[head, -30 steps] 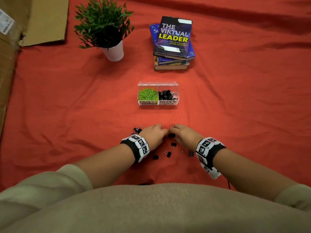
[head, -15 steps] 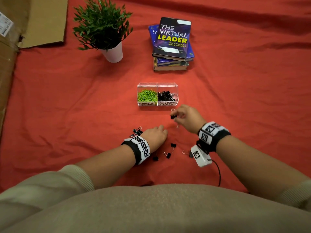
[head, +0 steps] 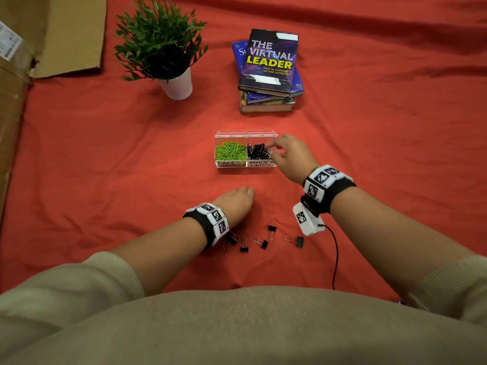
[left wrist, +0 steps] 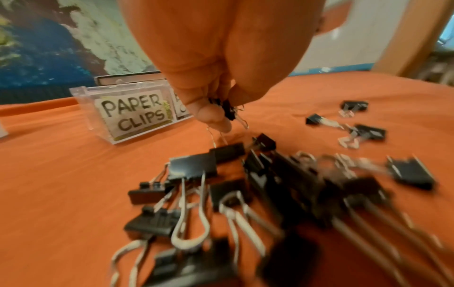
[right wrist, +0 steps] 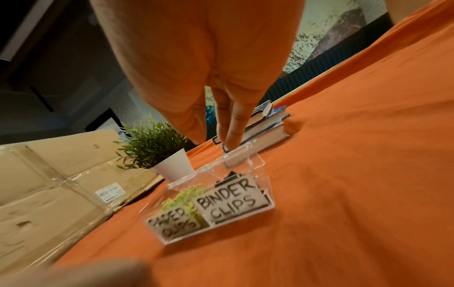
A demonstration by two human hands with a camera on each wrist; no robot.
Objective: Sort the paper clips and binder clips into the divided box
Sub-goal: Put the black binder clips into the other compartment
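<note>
Near the middle of the red cloth (head: 105, 167) stands the clear divided box (head: 246, 164), its left half full of green paper clips (head: 228, 152) behind a label reading PAPER CLIPS, its right half holding black binder clips (head: 257, 151) behind a label reading BINDER CLIPS. The right hand (head: 291, 156) hangs over the right half of the box, fingers (right wrist: 233, 124) straight and pointing down toward the box's back rim, with nothing visibly held between them. The left hand (head: 235, 200) sits lower on the cloth, nearer the person, its fingers curled; the left wrist view shows thumb and fingertips pinching a small black binder clip (left wrist: 228, 111) just above the cloth. A loose pile of binder clips (left wrist: 245, 184) lies on the cloth right under and behind that hand, and a few more are scattered toward the near edge between the two wrists (head: 266, 239). Toward the far edge of the cloth a potted plant (head: 160, 48) in a white pot stands left of a stack of books (head: 268, 72). Flattened cardboard (head: 52, 35) covers the far left corner.
</note>
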